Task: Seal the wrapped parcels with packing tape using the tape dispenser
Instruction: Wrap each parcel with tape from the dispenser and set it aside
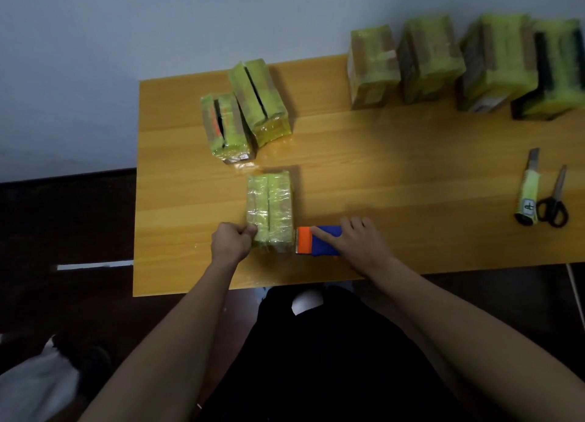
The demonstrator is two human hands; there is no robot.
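A yellow-green parcel wrapped in shiny clear film lies near the front of the wooden table. My left hand grips its near left corner with curled fingers. Just right of the parcel sits the blue and orange tape dispenser, its toothed orange end close to the parcel's near right corner. My right hand holds the dispenser, forefinger stretched along its top. Two more wrapped parcels lean together behind.
Several taped yellow-green parcels stand in a row at the table's back right. A utility knife and black-handled scissors lie at the right edge. The table's left edge meets dark floor.
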